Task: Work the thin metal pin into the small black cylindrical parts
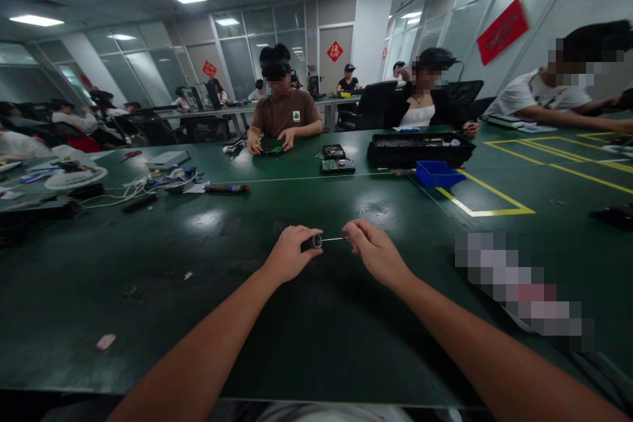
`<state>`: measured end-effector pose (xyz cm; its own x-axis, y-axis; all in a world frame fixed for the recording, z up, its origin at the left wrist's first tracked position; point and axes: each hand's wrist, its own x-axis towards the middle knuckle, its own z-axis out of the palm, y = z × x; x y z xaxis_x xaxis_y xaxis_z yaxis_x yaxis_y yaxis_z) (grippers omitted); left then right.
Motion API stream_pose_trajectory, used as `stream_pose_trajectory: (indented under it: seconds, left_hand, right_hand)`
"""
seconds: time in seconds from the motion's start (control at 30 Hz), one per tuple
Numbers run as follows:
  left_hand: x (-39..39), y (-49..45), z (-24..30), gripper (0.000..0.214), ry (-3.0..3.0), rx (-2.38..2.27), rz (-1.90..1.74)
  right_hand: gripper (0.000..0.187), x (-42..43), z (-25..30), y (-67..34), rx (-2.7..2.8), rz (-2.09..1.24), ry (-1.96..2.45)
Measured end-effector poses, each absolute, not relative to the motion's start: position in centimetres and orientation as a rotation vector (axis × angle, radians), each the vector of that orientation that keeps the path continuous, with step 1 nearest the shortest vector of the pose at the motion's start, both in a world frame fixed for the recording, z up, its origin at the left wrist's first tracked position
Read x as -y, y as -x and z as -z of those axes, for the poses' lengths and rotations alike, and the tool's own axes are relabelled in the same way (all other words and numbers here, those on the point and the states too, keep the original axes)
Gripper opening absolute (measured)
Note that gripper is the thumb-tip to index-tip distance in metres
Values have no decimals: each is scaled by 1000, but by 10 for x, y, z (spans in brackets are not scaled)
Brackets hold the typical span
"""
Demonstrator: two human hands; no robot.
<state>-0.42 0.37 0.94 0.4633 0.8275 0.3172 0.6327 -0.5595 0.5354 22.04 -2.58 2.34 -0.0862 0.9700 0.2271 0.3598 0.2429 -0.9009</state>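
My left hand is closed around a small dark cylindrical part with a round, ringed end that faces toward me. From the right, my right hand grips a thin screwdriver by its reddish handle, most of which the fingers hide. The metal shaft runs level toward the dark part, and its tip is at or very near that part's side; whether it touches I cannot tell. Both hands are held over the green table, in front of me.
A blue bin and a long black tray stand at the back right. Opened drives lie mid-table, with a dark tool left of them. Cables and a white fan-like part sit far left. A person works opposite.
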Motion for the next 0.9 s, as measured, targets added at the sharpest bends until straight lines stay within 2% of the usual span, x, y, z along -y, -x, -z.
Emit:
stream_pose_trajectory:
  seconds: [0.23, 0.43, 0.6, 0.9]
  left_hand:
    - [-3, 2, -7, 39, -2362, -1246, -837]
    - [-3, 1, -15, 41, -2378, -1183, -988]
    - [-4, 3, -16, 41, -2351, -1247, -849]
    - [-1, 1, -13, 42, -2368, -1232, -818]
  right_hand:
    - [20, 24, -23, -215, 1350, -916, 1179]
    - [26, 13, -20, -219, 832, -1445, 978]
    - [22, 6, -10, -224, 704, -1361, 1024]
    - [36, 12, -10, -216, 919, -1233, 999]
